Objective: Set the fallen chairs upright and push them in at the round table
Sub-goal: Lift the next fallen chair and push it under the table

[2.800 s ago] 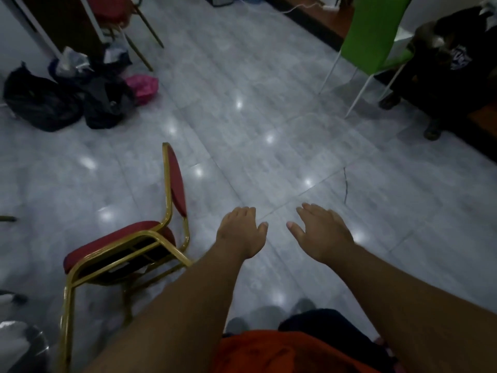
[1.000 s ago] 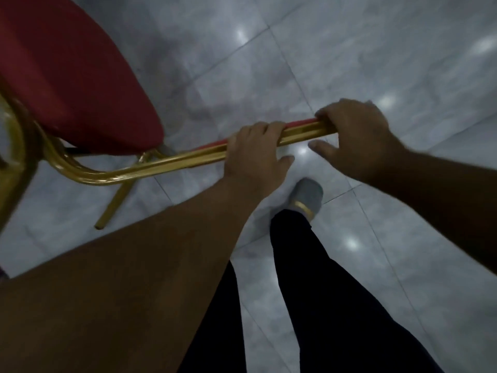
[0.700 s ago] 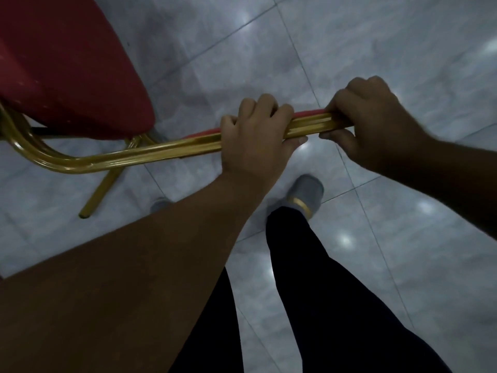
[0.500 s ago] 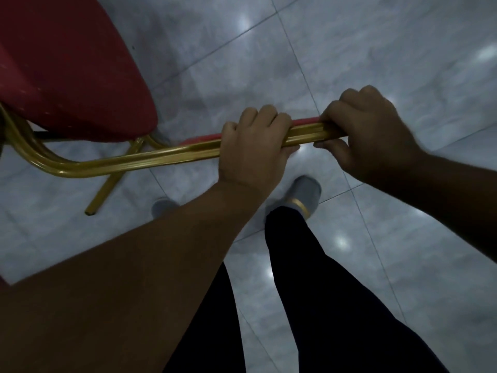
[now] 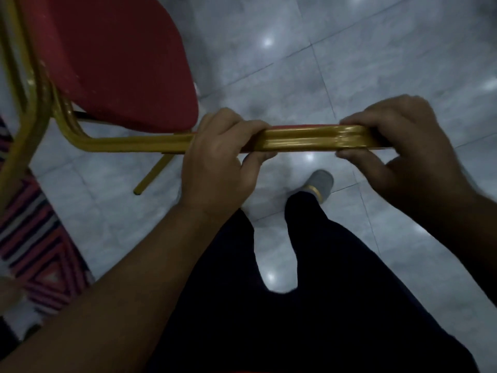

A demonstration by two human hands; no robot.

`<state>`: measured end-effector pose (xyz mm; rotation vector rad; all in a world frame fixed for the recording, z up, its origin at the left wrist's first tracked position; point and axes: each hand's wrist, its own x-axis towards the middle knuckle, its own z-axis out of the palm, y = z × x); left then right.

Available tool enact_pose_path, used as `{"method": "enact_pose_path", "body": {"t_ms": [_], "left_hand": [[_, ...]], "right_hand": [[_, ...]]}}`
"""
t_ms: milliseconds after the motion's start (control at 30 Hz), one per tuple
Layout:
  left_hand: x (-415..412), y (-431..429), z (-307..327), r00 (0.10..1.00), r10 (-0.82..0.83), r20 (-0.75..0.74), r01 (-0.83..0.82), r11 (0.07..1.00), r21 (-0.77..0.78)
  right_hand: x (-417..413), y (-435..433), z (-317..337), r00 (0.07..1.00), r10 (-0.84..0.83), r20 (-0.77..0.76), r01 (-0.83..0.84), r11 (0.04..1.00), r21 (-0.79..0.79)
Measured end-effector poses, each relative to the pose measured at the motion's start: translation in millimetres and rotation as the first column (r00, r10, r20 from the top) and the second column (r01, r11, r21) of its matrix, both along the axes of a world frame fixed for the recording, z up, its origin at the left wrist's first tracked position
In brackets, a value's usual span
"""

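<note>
Both hands are gripping the top rail of the chair (image 5: 309,140), the left hand (image 5: 217,162) near the rail's left end and the right hand (image 5: 398,141) at its right corner, fingers curling over the far side and thumbs pressing underneath. The chair is standing close in front of the person, its red seat (image 5: 107,60) filling the upper left of the view and one gold leg (image 5: 153,173) reaching down to the tiled floor (image 5: 376,49); whether all its legs are touching cannot be told. A patterned cloth (image 5: 35,251) is showing at the left edge, and no round table is visible.

The tubular metal frame is looking stiff and probably moderately heavy, so it should be moving as one rigid piece without flexing. Its glossy gold finish is likely slippery, which is favouring a full wrap-around hold over a pinch. The wide spacing on the rail is giving good control of twist, and the smooth floor may be letting the legs slide readily when pushed.
</note>
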<state>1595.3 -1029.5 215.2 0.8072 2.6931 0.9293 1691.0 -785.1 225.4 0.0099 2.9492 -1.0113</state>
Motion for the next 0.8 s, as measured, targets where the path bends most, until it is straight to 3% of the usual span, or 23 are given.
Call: {"method": "enact_pose_path", "body": {"t_ms": [300, 533, 667, 800], "left_hand": [[16.6, -123.3, 86.3, 0.998, 0.047, 0.041, -0.048, 0.998, 0.036], [32.9, -170.2, 154.5, 0.993, -0.057, -0.104, 0.075, 0.983, 0.17], [55.1, -219.2, 177.7, 0.99, 0.065, -0.129, -0.044, 0.987, 0.154], [81.2, -269.8, 193.3, 0.965, 0.22, -0.144, -0.202, 0.971, 0.129]], "right_hand": [[5.3, -122.2, 99.6, 1.0, 0.009, -0.03, -0.009, 1.0, -0.003], [-7.2, -208.7, 163.5, 0.975, 0.166, -0.146, -0.135, 0.969, 0.205], [-9.9, -258.4, 185.5, 0.928, 0.3, -0.221, -0.223, 0.923, 0.314], [-9.8, -311.0, 199.1, 0.889, 0.374, -0.264, -0.296, 0.91, 0.291]]}}
